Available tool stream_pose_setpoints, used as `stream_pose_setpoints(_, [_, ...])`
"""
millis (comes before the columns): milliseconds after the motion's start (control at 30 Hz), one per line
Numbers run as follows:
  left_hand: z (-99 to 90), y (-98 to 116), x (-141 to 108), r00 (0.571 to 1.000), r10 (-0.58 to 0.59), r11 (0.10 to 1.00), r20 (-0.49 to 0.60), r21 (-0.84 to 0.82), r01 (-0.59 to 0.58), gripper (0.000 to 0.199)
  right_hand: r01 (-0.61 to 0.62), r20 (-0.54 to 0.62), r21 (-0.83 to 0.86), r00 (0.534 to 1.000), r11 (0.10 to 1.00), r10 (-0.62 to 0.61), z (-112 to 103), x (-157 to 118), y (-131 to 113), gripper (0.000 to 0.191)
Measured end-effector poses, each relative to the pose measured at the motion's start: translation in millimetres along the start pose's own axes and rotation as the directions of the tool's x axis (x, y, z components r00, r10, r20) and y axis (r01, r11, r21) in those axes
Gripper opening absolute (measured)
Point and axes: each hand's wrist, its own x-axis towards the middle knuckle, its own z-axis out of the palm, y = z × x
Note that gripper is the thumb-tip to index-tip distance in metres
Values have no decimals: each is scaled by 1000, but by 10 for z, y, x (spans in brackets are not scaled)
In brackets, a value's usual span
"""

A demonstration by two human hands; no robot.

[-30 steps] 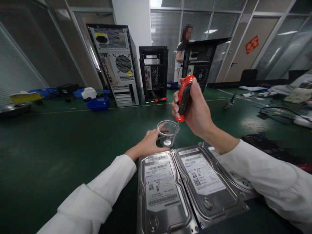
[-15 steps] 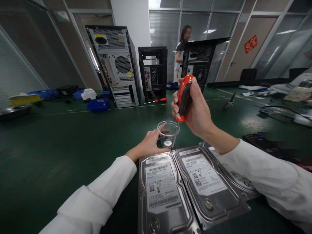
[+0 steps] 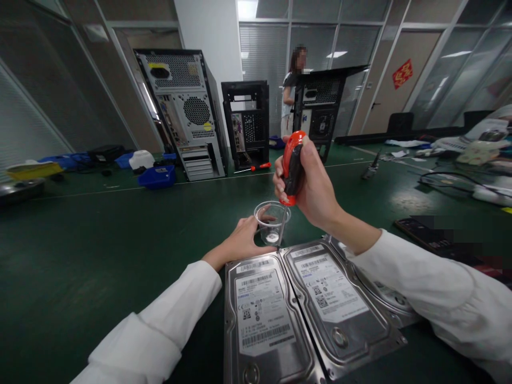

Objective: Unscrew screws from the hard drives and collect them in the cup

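My right hand [image 3: 314,184] is wrapped round the red and black handle of a screwdriver [image 3: 293,168]. The shaft points down to the upper right corner of the left hard drive [image 3: 266,314], near where it meets the middle drive [image 3: 330,304]. My left hand [image 3: 242,240] curves round the left side of a clear plastic cup [image 3: 272,221], its thumb along the drive's top edge. The cup stands upright just behind the drives. Part of a third drive [image 3: 384,293] shows under my right forearm.
Computer cases [image 3: 192,114] stand at the back, with another screwdriver [image 3: 260,167] near them. A blue tray [image 3: 157,177] sits back left. At the right are a phone [image 3: 424,234] and cables [image 3: 444,181]. A person [image 3: 288,93] stands behind.
The view has shifted slightly, so most things appear a little further left and lower. My hands keep the same hold on the screwdriver and cup.
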Motion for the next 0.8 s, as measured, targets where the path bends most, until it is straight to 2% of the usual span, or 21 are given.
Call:
stream_pose_setpoints(333, [18,-32,22,1000,18,1000,-9,21,-18,78,52,50,18,997,999,-52,32,-5,-5,27])
stream_pose_setpoints(800, [32,-57,15,999,28,999,-19,26,-27,67,73,60,-17,996,997,-71,67,-39,-5,27])
